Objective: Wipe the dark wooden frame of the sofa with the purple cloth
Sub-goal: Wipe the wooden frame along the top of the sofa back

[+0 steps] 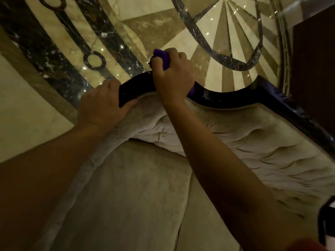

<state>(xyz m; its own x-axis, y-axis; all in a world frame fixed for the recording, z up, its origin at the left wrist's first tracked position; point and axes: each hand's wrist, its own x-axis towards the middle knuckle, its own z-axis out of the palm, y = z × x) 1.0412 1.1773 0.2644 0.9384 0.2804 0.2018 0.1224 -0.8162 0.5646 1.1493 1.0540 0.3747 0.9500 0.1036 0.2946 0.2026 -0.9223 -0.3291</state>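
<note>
The sofa's dark wooden frame (217, 96) curves along the top of the backrest, glossy and almost black, and runs on down the right side. My right hand (172, 75) is closed on the bunched purple cloth (163, 57) and presses it onto the crest of the frame. The cloth pokes out above my knuckles and a bit shows below my wrist. My left hand (103, 104) grips the frame's left end, fingers wrapped over the wood, thumb on the upholstery.
Beige tufted upholstery (244, 142) and a seat cushion (126, 196) fill the lower half. Behind the sofa lies a polished marble floor (163, 19) with dark inlaid bands. A dark wooden cabinet (313, 60) stands at the right edge.
</note>
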